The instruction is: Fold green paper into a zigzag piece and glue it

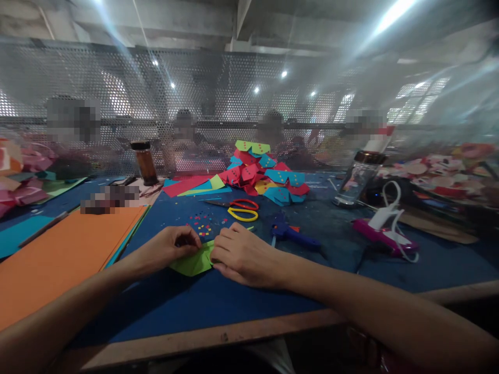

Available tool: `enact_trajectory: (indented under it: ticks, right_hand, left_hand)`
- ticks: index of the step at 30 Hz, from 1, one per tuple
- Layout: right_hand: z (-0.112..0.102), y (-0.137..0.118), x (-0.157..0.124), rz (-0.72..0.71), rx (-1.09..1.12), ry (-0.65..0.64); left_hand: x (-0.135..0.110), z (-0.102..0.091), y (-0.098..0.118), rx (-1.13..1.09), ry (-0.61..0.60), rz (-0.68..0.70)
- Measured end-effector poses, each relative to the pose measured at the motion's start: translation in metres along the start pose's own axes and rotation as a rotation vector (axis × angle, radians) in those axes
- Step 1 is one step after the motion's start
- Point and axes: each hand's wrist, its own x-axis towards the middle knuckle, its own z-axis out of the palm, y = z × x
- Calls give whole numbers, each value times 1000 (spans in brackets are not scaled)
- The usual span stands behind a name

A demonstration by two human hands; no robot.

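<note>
A piece of lime-green paper [194,264], folded or creased, lies on the blue tabletop between my hands. My left hand [176,244] pinches its left part, thumb and fingers closed on the upper edge. With curled fingers, my right hand [241,255] grips the right end and covers part of it. Small coloured paper bits [204,228] are scattered just beyond the paper. Behind my right hand lie scissors [242,214] with one red and one yellow handle loop. A blue glue gun [295,234] rests to the right of that hand.
Orange sheets [78,254] are stacked at left. At the back stands a pile of folded coloured paper pieces [253,171], near a dark-capped bottle [145,163]. A clear bottle [356,179] and a purple device with white cord [384,236] are at right. A perforated screen [218,93] closes the far side.
</note>
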Motion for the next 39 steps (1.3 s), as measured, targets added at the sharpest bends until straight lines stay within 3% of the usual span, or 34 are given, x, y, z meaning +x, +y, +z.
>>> enact_trajectory:
  ticks: [6,10,13,19,28,39]
  right_hand:
    - [9,0,1,71,56,25]
    - [8,-3,2,123,100,21]
    - [7,-4,2,154,165,2]
    - [5,0,0,188,294,-26]
    - [7,4,2,150,225,-45]
    - [10,6,2,134,171,-46]
  left_hand:
    - [-4,10,-2,238,112,27]
    - [-5,15,-3,353,184,118]
    - [-3,15,-6,404,176,190]
    - [0,14,-14,385,152,207]
    - [-3,15,-9,418,164,276]
    - [-9,14,4,527,65,313]
